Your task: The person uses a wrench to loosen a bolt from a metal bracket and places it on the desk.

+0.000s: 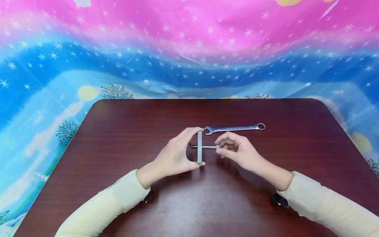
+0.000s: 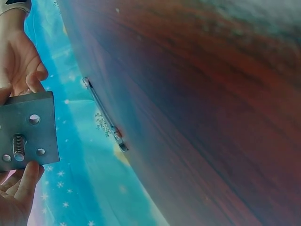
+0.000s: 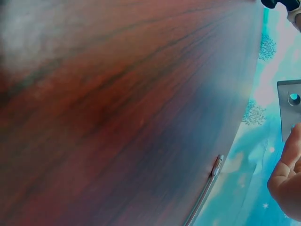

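Cream fabric sleeves point(image 1: 308, 194) lead to the left hand point(image 1: 174, 151), gripping a flat grey metal plate point(image 1: 199, 153) by opposite edges, and the right hand point(image 1: 238, 150), pinching a silver threaded bolt point(image 1: 209, 147) through it, fingertips apart from the plate. Beyond them lies a silver metal wrench point(image 1: 234, 129).

Glossy red-brown table point(image 1: 127, 118), pink-and-blue cloth backdrop point(image 1: 177, 70) behind it — white snowflakes point(image 1: 210, 30), dark trees point(image 1: 116, 91)

One metal plate point(image 1: 199, 155), one bolt point(image 1: 209, 147), one wrench point(image 1: 234, 128), one table point(image 1: 296, 138)
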A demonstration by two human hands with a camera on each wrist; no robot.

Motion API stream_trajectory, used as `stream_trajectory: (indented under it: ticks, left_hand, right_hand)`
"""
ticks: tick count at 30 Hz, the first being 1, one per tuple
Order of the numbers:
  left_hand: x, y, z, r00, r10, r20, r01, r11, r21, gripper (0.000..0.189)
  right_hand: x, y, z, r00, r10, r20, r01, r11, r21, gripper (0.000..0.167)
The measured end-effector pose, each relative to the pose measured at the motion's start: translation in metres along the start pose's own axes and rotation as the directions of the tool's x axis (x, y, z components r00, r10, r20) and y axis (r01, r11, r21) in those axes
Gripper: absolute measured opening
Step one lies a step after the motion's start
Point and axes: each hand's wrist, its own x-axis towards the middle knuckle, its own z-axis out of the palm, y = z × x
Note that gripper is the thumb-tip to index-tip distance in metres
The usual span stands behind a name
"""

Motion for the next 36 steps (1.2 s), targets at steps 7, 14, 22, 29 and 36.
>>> stream_trajectory:
  ticks: [7,14,22,29,36]
  left_hand:
    - [0.0007,-0.0005,0.0003,1.0,-0.001,0.004,0.001,1.0,-0.012,0.089]
    - [0.0027,-0.0001,0.0024,1.0,0.001,0.01,-0.001,1.0,-0.003,0.089]
    - [0.0032,-0.0015,0.0036,1.0,0.007,0.008,-0.007,1.0,0.011,0.09]
    - [0.0038,-0.0011,0.0031,1.0,0.006,0.005,-0.006,1.0,0.007,0.089]
    - [0.0046,-0.0006,0.0024,1.0,0.014,-0.003,-0.014,1.0,0.001,0.09]
  right_hand:
    - [-0.0011,0.001,-0.002,1.0,0.014,-0.001,-0.014,1.0,-0.012,0.021]
    - [0.0019,-0.0036,-0.0012,0.994,0.109,-0.002,-0.109,0.993,0.034,0.021]
    - [0.0034,0.0001,0.0006,0.999,0.008,-0.041,-0.011,0.999,-0.052,0.024]
    - [0.0013,-0.0011,-0.0029,0.993,0.116,0.029,-0.117,0.993,0.015,0.021]
    - [0.0012,-0.0043,-0.0026,0.992,0.128,0.007,-0.128,0.991,0.028,0.02]
